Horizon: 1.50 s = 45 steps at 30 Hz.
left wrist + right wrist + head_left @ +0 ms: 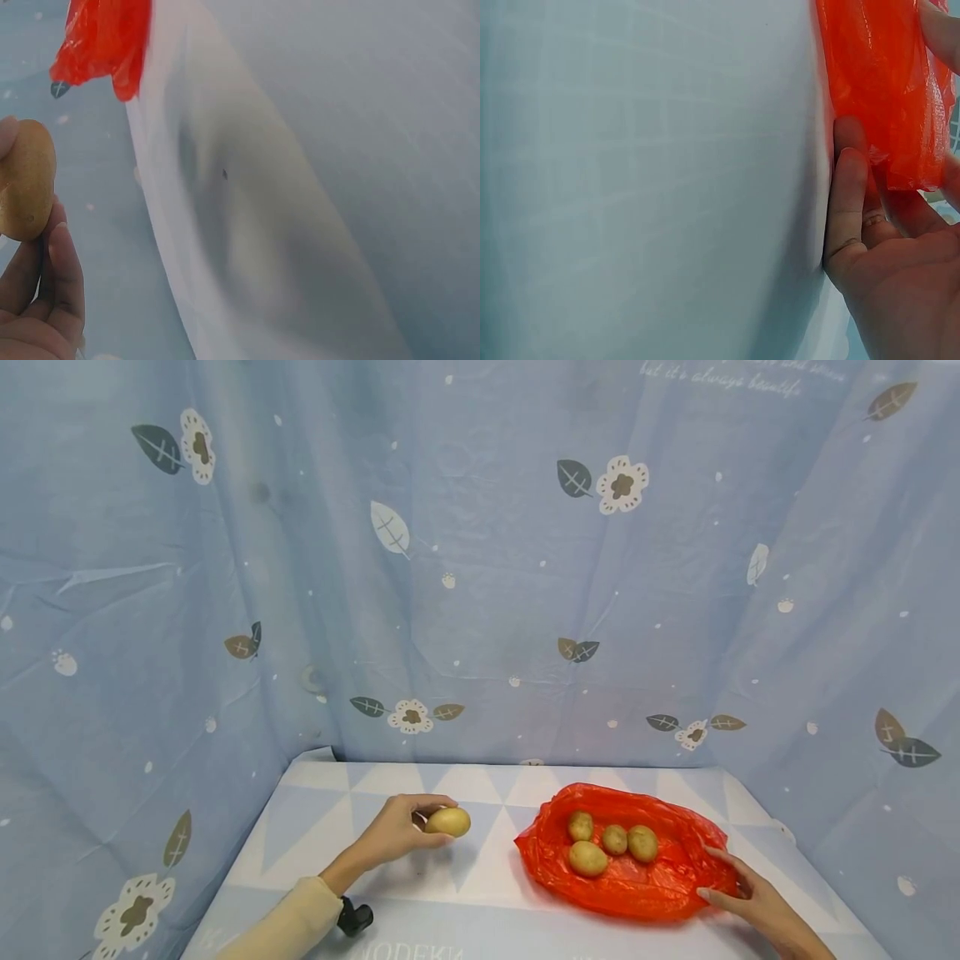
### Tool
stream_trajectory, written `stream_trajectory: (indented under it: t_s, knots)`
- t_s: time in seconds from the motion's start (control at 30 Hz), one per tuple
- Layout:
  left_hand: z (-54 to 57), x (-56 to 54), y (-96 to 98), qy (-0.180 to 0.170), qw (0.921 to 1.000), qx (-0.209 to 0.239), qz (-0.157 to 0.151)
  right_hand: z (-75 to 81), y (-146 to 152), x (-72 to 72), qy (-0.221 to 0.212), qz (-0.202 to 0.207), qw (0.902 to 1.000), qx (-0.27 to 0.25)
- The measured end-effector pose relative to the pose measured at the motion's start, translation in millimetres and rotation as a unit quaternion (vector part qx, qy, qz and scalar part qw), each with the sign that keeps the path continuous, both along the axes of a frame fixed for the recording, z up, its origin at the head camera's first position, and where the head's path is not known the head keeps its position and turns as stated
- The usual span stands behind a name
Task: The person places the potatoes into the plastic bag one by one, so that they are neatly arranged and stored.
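In the head view my left hand [408, 827] pinches a yellow potato [448, 822] between thumb and fingers, above the left part of the table. The left wrist view shows the same potato [27, 180] from the side, with the fingertips at its ends. A red plastic bag [645, 893] lies spread on the table at the right, its rim rolled open. Several potatoes [588, 858] rest inside it, grouped toward its left half. My right hand [750, 902] holds the bag's right edge, and in the right wrist view its fingers [847, 187] lie against the red plastic.
The table [480, 927] wears a cloth with white and pale blue triangles. A small black object [355, 917] sits beside the left sleeve [300, 914]. Blue patterned curtains [480, 610] close off the back and both sides.
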State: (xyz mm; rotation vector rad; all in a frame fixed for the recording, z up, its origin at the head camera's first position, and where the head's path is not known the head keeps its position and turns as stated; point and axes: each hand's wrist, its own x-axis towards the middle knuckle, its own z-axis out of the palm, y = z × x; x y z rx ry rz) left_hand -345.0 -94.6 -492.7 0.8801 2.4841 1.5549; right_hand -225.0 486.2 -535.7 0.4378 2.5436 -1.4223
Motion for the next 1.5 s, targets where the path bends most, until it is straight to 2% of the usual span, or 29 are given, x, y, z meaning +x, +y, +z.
stream_trajectory:
  t_s: [0.3,0.47,0.67,1.03,1.2,1.5]
  knots:
    - [7.3,0.2,22.2,0.020,0.9993,-0.019,-0.026,-0.4,-1,0.3,-0.008,-0.001,0.9999,0.012]
    - [11.5,-0.4,34.8,0.028,0.9989,-0.014,-0.034,1.8,-1,1.2,-0.006,0.001,0.9999,0.013]
    - [11.4,-2.1,48.7,0.022,0.9983,0.003,-0.053,2.4,-1,0.1,-0.015,-0.006,0.9995,0.028]
    - [11.8,-5.9,72.0,0.023,0.9976,-0.001,-0.065,1.2,0,1.6,0.004,0.005,0.9999,0.010]
    - [11.7,-6.9,83.1,0.013,0.9974,0.013,-0.070,0.5,1,1.9,0.007,0.004,1.0000,0.001]
    - [12.0,-6.2,108.8,0.020,0.9948,0.025,-0.097,-1.0,1,1.7,0.005,0.001,1.0000,-0.003]
